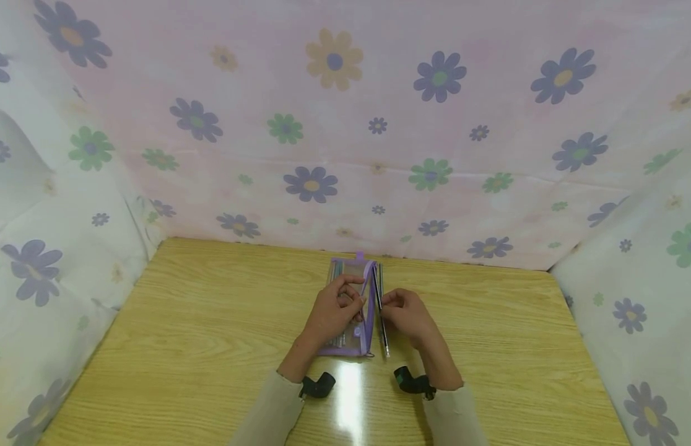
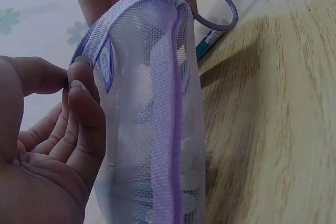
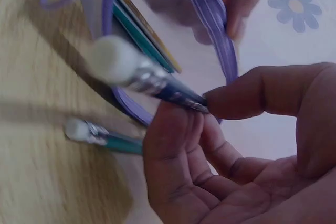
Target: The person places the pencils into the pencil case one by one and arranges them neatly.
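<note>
A mesh pencil case (image 1: 369,334) with purple edging lies on the table, its zipped side gaping. My left hand (image 1: 330,313) pinches the upper edge of that opening between thumb and fingertips, as the left wrist view shows. Between the thumb and fingers of my right hand (image 1: 411,317) is a dark blue pencil (image 3: 168,88) with a white eraser, held just right of the opening. A green pencil (image 3: 123,143), also eraser-tipped, lies on the table beside the case. Inside the case are several pencils (image 3: 140,34); their far ends are hidden in the right wrist view.
A purple ring (image 2: 231,17) hangs from the zip end of the case. The wood-grain table (image 1: 212,322) meets a flower-printed cloth (image 1: 368,155) at the back, with more cloth at both sides. Black wrist devices (image 1: 319,385) sit on both wrists.
</note>
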### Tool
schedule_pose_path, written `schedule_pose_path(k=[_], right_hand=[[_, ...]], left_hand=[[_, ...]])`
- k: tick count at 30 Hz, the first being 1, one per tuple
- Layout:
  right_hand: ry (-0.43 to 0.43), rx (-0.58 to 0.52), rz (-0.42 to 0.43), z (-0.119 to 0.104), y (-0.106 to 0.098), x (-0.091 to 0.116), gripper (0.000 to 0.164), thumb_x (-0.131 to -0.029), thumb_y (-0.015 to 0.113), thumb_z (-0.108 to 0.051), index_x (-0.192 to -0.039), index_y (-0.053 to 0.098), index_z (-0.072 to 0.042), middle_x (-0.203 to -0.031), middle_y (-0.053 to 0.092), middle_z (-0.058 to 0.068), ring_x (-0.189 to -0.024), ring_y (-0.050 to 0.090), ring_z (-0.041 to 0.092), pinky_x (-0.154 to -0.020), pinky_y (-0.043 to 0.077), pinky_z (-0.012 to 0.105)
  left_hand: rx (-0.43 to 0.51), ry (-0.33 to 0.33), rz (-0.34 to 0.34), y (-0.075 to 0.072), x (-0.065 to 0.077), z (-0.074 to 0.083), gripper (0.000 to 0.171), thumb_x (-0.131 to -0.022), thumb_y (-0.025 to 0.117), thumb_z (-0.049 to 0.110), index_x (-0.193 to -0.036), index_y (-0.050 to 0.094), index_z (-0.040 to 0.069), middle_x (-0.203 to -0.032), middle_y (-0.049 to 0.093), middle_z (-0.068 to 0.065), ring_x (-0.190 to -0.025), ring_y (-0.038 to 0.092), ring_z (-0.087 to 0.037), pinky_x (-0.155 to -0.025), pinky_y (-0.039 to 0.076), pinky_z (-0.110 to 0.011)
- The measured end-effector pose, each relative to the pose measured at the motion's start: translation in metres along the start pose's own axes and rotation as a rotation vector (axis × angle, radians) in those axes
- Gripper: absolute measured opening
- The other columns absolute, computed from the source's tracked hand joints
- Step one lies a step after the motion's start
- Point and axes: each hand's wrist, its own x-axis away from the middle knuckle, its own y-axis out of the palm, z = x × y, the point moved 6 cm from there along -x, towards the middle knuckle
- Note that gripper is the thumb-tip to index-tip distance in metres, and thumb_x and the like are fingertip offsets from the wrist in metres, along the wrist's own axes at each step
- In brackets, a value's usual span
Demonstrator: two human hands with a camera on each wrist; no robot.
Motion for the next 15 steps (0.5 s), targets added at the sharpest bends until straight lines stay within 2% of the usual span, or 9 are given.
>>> schedule_pose_path(k=[5, 10, 15], right_hand=[[0.015, -0.08, 0.023, 0.005, 0.007, -0.004, 0.022, -0.089, 0.066, 0.003, -0.11, 0.065, 0.01, -0.091, 0.065, 0.013, -0.077, 0.063, 0.022, -0.067, 0.059, 0.036], [0.028, -0.127, 0.041, 0.006, 0.012, -0.006, 0.024, -0.091, 0.066, 0.002, -0.113, 0.064, 0.01, -0.091, 0.064, 0.012, -0.075, 0.064, 0.021, -0.067, 0.058, 0.032], [0.033, -0.165, 0.056, 0.005, 0.015, -0.006, 0.024, -0.093, 0.066, 0.002, -0.115, 0.064, 0.01, -0.093, 0.063, 0.013, -0.076, 0.064, 0.021, -0.069, 0.059, 0.031]], left_hand=[[0.006, -0.015, 0.004, 0.0, 0.001, 0.003, 0.038, -0.103, 0.067, 0.0, -0.141, 0.061, 0.001, -0.095, 0.066, -0.017, -0.068, 0.07, -0.032, -0.065, 0.062, -0.047], [0.029, 0.009, -0.01, -0.001, 0.002, 0.003, 0.038, -0.103, 0.07, 0.005, -0.14, 0.062, 0.005, -0.095, 0.066, -0.015, -0.068, 0.071, -0.027, -0.065, 0.062, -0.04], [0.032, 0.011, -0.012, -0.001, 0.001, 0.001, 0.037, -0.103, 0.069, 0.004, -0.139, 0.062, 0.005, -0.094, 0.066, -0.015, -0.068, 0.071, -0.026, -0.064, 0.062, -0.037]])
